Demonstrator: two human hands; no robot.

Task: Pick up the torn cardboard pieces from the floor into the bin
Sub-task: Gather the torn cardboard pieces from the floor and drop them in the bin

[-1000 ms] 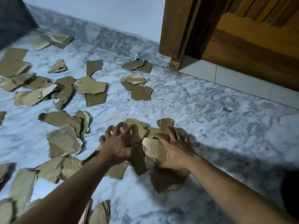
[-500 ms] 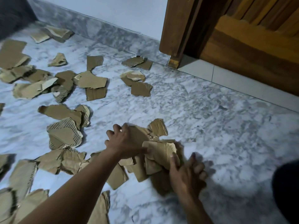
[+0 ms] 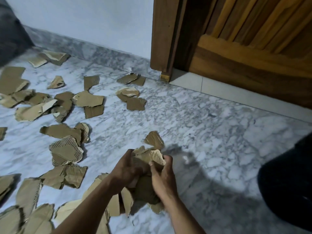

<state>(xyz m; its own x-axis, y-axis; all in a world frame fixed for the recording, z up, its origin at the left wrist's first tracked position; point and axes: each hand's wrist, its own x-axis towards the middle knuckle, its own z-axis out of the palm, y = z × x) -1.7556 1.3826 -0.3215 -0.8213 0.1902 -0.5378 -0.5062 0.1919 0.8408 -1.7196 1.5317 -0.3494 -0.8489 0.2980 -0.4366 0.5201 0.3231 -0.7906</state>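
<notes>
We clamp cardboard (image 3: pixel 149 156) between left hand (image 3: pixel 126 168) and right hand (image 3: pixel 162 178), fingers curled round it. Advise even squeeze, lower edges supported. Scrap (image 3: pixel 153 140) lies on floor (image 3: pixel 202 132) beyond fingertips.

**Two bare arms, seen from the person's own head**

The left hand (image 3: pixel 130 168) and the right hand (image 3: pixel 162 176) are bare. The left forearm (image 3: pixel 87 208) and the right forearm (image 3: pixel 182 217) are bare too, from the wrist to the bottom edge of the view. The fingers are slightly blurred, so fine detail is lost. A black rounded shape (image 3: pixel 287 183) fills the right edge; whether it is clothing cannot be told.
</notes>
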